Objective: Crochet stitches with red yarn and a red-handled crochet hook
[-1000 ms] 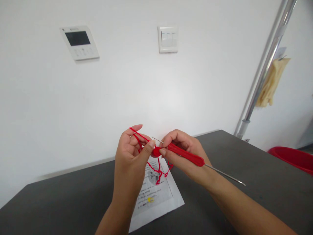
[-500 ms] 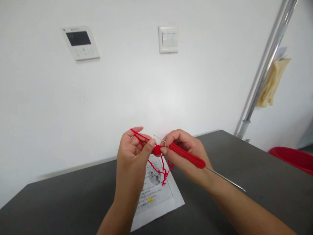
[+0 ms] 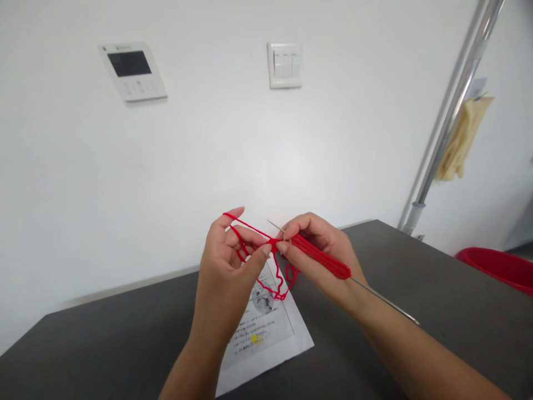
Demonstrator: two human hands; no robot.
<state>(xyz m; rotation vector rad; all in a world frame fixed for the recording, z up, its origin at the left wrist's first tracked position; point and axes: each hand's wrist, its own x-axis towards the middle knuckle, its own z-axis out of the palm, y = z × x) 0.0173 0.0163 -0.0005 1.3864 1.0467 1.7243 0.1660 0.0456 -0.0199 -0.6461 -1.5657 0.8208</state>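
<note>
Between finger and thumb, my left hand [image 3: 233,250] pinches a small red crochet piece [image 3: 272,244]. Red yarn [image 3: 254,229] loops over the raised left index finger and runs taut to the piece. My right hand [image 3: 318,244] is closed around a crochet hook [image 3: 320,256] with a red grip and a thin metal shaft at each end. The right thumb and a fingertip also touch the right edge of the piece. The hook's near tip points up and left, above the piece. Loose yarn strands dangle below, over a printed sheet [image 3: 287,347].
The sheet lies on a dark grey table [image 3: 125,344], with a small yellow ring-like item [image 3: 256,338] on it. Behind is a white wall with a control panel [image 3: 135,72] and light switches [image 3: 285,65]. A metal pole [image 3: 452,122] and a red chair [image 3: 495,266] are to the right.
The crochet piece has turned and shifted slightly up and right between my fingers. The left index finger is raised a little, and the dangling yarn has swung and lifted. The hook remains in my right hand.
</note>
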